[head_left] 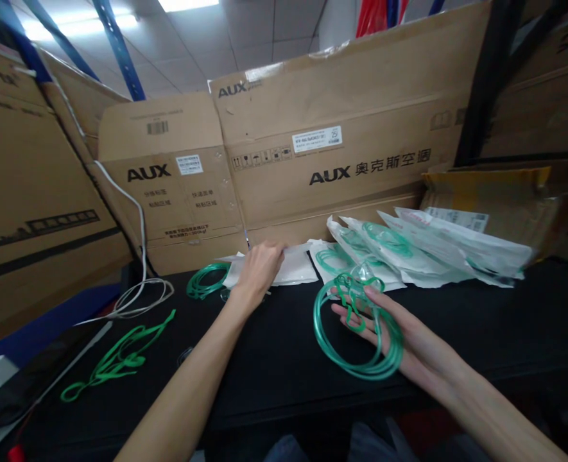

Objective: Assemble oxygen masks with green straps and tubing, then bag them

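Black desk [264, 391], brown cardboard wall [288, 128] behind. Right hand [407, 328] holds coiled translucent green plastic tubing [373, 371] above desk, likely keeping loops together. Left hand [259, 266], well apart, at flat white packet [296, 269]; can't tell grip.

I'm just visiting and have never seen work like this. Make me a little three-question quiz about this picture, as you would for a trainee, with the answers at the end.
1. True or false: a bundle of loose green straps lies on the black tabletop, farther left than the left hand.
2. Who holds the coiled green tubing? A) left hand B) right hand C) neither
3. Fill in: the large cardboard panel behind the hands bears the Latin letters ___.

Key: 1 true; 2 B; 3 AUX.
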### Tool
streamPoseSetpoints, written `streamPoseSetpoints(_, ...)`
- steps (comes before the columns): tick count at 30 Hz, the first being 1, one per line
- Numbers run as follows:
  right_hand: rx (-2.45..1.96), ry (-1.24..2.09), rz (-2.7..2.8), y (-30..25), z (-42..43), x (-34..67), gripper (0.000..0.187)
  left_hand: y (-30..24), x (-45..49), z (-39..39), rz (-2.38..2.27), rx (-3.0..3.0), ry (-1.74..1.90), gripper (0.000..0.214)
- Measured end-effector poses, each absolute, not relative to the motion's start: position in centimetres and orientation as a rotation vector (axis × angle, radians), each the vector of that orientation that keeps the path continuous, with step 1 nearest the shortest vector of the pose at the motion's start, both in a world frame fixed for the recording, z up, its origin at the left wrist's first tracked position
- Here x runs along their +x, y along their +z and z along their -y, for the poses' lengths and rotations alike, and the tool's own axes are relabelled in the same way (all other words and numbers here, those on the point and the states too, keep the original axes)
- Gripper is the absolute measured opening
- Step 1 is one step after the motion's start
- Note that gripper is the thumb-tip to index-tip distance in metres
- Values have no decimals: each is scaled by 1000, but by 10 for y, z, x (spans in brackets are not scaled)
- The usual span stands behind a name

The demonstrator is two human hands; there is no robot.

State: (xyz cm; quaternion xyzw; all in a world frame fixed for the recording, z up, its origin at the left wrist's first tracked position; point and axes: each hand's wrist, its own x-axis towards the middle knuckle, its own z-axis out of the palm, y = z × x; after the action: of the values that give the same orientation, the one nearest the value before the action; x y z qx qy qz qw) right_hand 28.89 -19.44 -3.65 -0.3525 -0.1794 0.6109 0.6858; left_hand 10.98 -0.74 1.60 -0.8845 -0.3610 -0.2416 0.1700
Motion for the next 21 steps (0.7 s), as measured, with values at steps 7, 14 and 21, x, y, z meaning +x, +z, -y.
streamPoseSetpoints(7,-754,1387,406,-38,207,293,14,31,77,30,726,-2470,-997,23)
streamPoseSetpoints(14,-761,1426,396,-51,240,298,25,0,30,58,504,-2655,-997,19)
streamPoseSetpoints(21,-905,1359,469,-45,250,284,36,-4,7,72,738,-2780,-813,27)
